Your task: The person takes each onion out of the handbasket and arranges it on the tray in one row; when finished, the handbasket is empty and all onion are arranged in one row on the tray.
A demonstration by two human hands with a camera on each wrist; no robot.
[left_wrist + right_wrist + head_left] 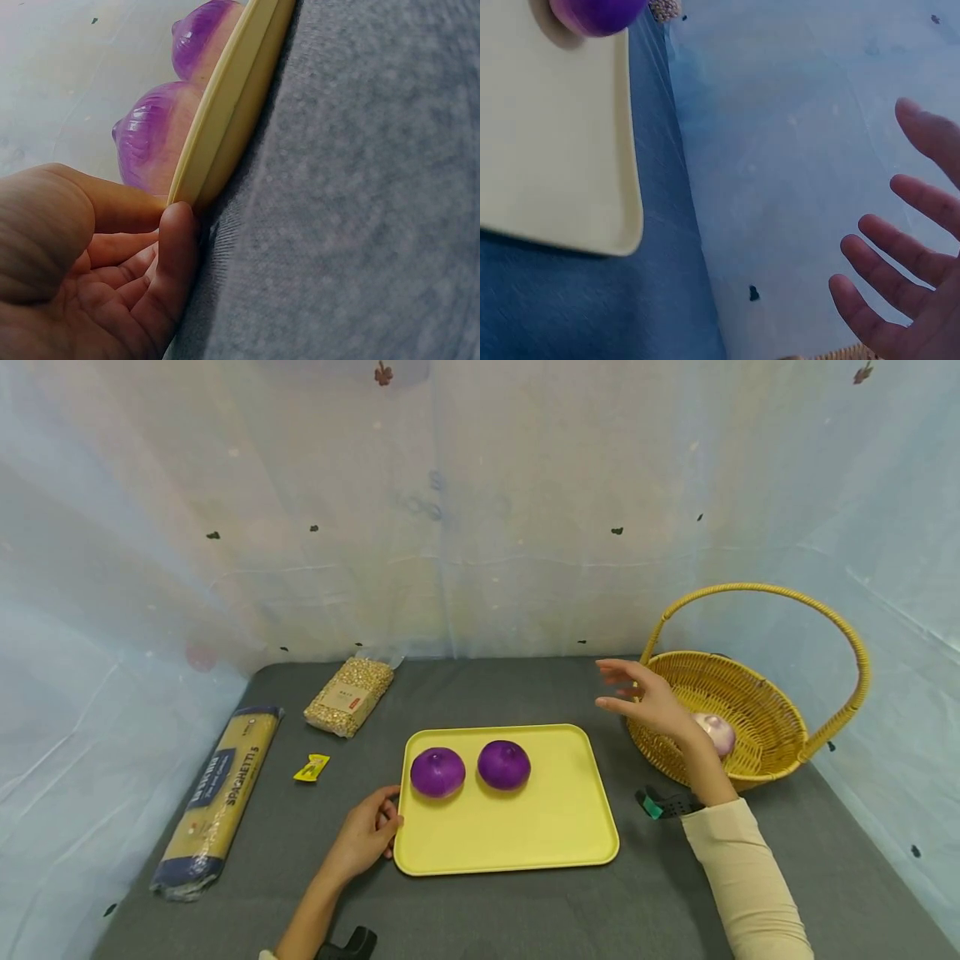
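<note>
A yellow tray lies on the table, and my left hand grips its left rim. The left wrist view shows that hand's thumb and a finger pinching the rim. Two purple onions sit side by side on the tray's far left part. My right hand is raised between the tray and a wicker basket, fingers spread and holding nothing. A paler onion rests inside the basket, partly hidden by the right forearm. In the right wrist view the hand has its fingers apart.
A spaghetti pack lies along the table's left side. Near it are a bag of grains and a small yellow packet. The basket's tall handle arches above it. A pale curtain hangs behind the table.
</note>
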